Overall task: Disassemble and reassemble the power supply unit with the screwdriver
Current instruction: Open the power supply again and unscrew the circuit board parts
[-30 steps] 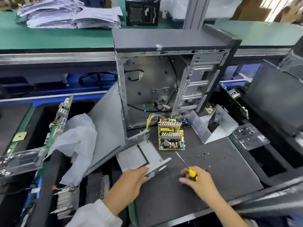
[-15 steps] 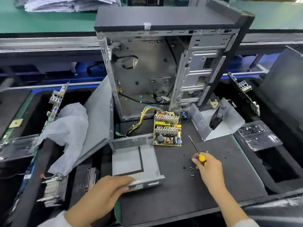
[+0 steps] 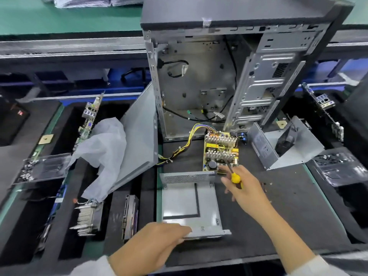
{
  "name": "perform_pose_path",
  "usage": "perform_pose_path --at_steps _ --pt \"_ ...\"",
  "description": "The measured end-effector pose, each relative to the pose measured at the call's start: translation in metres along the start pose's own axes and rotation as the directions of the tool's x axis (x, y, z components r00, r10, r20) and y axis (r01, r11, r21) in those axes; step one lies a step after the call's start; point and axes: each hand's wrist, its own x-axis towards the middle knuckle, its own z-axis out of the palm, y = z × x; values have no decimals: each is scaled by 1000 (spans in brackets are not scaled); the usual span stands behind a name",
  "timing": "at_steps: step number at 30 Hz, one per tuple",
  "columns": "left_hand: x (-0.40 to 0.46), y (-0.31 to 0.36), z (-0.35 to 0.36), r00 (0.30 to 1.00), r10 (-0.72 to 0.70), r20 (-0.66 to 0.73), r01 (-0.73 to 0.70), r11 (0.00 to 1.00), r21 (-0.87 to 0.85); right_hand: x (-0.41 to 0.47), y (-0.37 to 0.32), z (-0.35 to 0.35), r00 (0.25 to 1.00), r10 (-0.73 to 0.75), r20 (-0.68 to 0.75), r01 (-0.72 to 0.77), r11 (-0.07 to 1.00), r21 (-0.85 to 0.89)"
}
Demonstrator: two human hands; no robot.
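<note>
- My left hand sits at the near edge of the grey metal case tray. The fingers curl over that near edge and hold it flat on the black mat.
- Just past that hold, the tray lies open and bare inside. No board is in it, so I think the taking-apart half is done.
- Beyond the tray's far wall is the yellow circuit board, out of its case, lying flat on the mat. Its yellow wires trail away to the left of it.
- My right hand is to the right of the tray's far corner, very near the board. It is closed round the yellow screwdriver — the dark shaft points up and away toward the board. The other fingers look partly spread, but they are blurred.
- To the right of that hand, a few small screws lie loose on the mat.
- Further right and back stands the cover with the fan, off the tray and well apart from it.
- Still to do, I judge — put the board back in the tray, drive the screws in, then fit the cover on.
</note>
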Motion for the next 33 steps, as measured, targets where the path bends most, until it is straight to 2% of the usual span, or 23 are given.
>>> perform_pose_path --at_steps 2,4,5,6,8,10,12,15,20,23,25,29,31,33 --pt "8 2 -2 997 -13 78 17 998 -53 12 -2 -1 992 -35 -119 29 998 -49" --pt "16 0 -14 991 -52 125 62 994 -85 33 -2 -17 946 -138 -293 80 976 -203" --pt "22 -2 -23 990 -88 110 100 989 -110 47 -4 -26 935 -197 -295 104 948 -302" --pt "29 -4 -32 991 -114 71 123 982 -143 62 -5 -34 948 -229 -221 125 907 -403" --pt "45 -9 -50 992 -128 -22 122 978 -167 88 -8 -41 983 -183 21 160 790 -592" --pt "61 -13 -64 989 -111 -101 95 984 -153 102 -7 -39 983 -126 134 184 700 -691" --pt "70 -17 -70 983 -116 -144 94 984 -154 108 -2 -38 972 -196 127 227 660 -717" --pt "75 -21 -70 978 -141 -153 117 980 -159 117 3 -40 966 -252 63 233 732 -640" --pt "76 -23 -66 972 -185 -143 160 972 -170 139 -5 -34 977 -172 124 196 504 -841" --pt "76 -23 -68 963 -216 -158 181 961 -209 139 -8 -38 969 -217 120 209 453 -867" --pt "75 -24 -71 957 -239 -165 192 946 -260 133 -17 -48 957 -272 99 220 461 -860" --pt "79 -26 -73 959 -248 -139 193 927 -322 112 -65 -79 947 -315 64 193 399 -897" --pt "81 -24 -73 954 -270 -134 207 911 -357 91 -90 -91 944 -331 -16 145 455 -879" --pt "83 -19 -73 950 -289 -120 220 889 -402 61 -103 -96 943 -306 -131 71 569 -819"
